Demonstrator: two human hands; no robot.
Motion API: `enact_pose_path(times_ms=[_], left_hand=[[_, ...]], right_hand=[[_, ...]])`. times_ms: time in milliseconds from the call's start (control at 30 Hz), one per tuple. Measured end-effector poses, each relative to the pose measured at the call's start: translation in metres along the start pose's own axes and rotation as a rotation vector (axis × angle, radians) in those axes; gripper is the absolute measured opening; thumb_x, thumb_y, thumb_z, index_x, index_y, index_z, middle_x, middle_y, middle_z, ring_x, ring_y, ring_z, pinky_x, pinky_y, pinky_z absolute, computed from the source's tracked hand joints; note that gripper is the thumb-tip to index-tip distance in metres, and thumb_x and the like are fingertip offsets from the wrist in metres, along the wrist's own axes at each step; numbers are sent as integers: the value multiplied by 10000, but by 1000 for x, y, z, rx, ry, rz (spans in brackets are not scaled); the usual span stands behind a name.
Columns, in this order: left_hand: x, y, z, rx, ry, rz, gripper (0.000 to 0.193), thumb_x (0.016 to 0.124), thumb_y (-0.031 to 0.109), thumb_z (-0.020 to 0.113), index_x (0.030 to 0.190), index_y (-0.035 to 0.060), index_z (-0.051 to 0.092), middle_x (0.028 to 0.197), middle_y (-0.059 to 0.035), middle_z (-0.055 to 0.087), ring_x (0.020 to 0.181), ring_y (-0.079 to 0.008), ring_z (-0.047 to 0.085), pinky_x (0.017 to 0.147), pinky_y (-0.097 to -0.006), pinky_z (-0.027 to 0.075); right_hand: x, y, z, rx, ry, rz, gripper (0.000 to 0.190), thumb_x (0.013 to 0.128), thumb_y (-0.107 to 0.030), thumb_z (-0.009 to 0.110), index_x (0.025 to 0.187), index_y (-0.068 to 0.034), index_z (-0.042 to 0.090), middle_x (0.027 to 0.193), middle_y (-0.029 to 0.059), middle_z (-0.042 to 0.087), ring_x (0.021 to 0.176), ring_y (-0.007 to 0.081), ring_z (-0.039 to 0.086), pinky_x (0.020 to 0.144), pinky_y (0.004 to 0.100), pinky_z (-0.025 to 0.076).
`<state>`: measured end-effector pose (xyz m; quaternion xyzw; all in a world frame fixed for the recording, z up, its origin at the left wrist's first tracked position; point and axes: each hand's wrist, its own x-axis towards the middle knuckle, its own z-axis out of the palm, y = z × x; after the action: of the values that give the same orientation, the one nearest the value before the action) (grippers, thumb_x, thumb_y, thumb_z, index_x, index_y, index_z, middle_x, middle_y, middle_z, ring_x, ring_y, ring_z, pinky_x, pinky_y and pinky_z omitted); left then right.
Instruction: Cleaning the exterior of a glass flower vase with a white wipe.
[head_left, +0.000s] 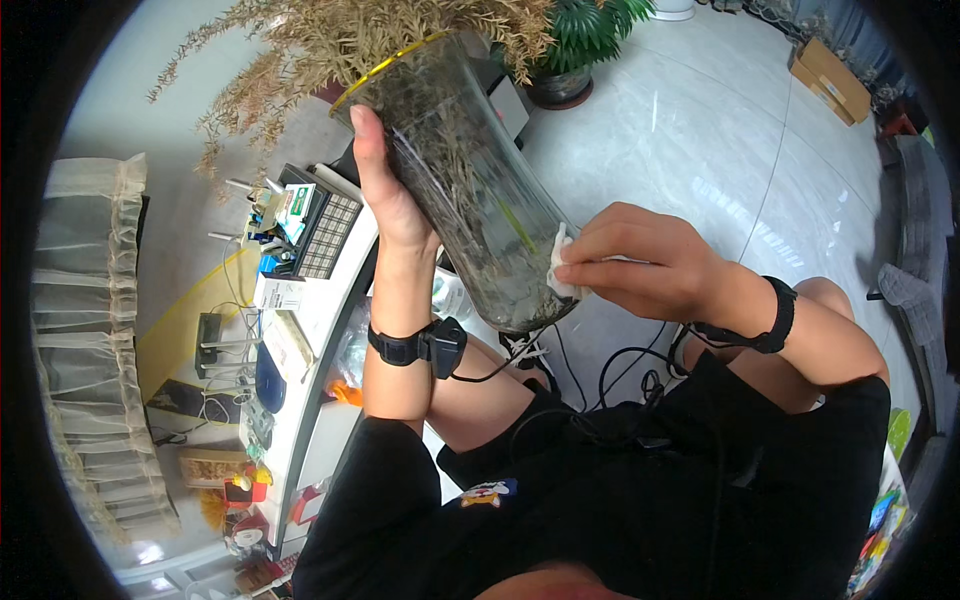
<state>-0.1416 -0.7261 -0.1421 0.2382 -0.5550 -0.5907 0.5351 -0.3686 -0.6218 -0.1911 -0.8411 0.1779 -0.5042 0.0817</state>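
A tall clear glass vase (487, 202) with a gold rim leans to the upper left in front of me. Dried brown foliage (375, 37) spreads out of its mouth, and brown stems with one green stalk show through the glass. My left hand (390, 187) supports the vase along its left side, thumb up near the rim; its other fingers are hidden behind the glass. Between the fingers of my right hand (645, 259) is a crumpled white tissue (561, 266), pressed against the vase's lower right side near the base.
To the left stands a white desk (322, 300) crowded with boxes, routers and cables. A potted green plant (562, 82) and a cardboard box (832, 82) are on the tiled floor (675, 150). Black cables (630, 360) run from my wristbands. A grey sofa (919, 247) is at right.
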Motion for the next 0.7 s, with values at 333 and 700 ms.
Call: enact_pose_path(times_ms=[333,700], left_hand=[[-1,-6,-5,6,78,2,955,948,792,412,1424,-29,519,1214,-209,687,1020,-367,713,883,-459,591],[-15,-9,14,-66,43,17,735,991,615,562,1344,-30,584,1209,-147,700,1056,-221,697,936,-372,556]], right_hand=[[5,8,7,-3,-28,-107,366,725,108,761,1077,8,754,1050,107,686,856,277,687,718,367,585],[68,31,13,-165,300,-144,276,744,80,780,992,-41,781,997,76,693,844,214,679,709,311,551]])
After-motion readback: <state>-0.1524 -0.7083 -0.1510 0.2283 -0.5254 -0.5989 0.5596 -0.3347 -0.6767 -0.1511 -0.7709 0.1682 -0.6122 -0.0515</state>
